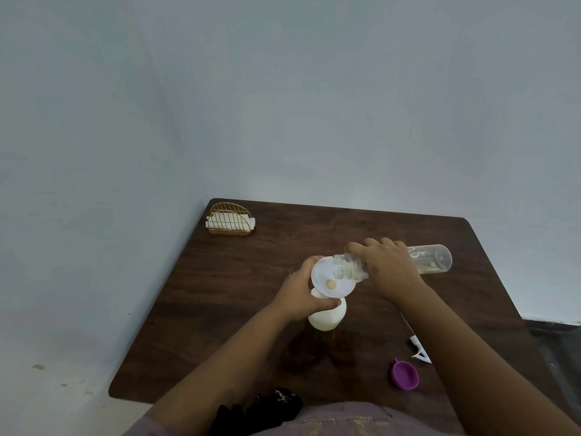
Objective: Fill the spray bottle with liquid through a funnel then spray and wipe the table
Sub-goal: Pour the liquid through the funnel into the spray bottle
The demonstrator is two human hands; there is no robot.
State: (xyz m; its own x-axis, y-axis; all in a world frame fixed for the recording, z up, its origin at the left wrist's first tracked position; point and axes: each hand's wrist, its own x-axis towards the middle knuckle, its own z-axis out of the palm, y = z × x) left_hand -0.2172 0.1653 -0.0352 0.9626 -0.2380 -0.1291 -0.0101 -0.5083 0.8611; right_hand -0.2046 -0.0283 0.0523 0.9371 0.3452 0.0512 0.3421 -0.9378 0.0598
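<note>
Both hands grip: my left hand (298, 295) holds the white spray bottle (327, 317) under its funnel (327, 278); my right hand (388, 267) tips a clear bottle (434, 258) over it.

No readable text, label, brand or no. anywhere. The clear bottle (430, 259) shows a faint pale mark near the hand, too blurred to read as letters or a sign.
</note>
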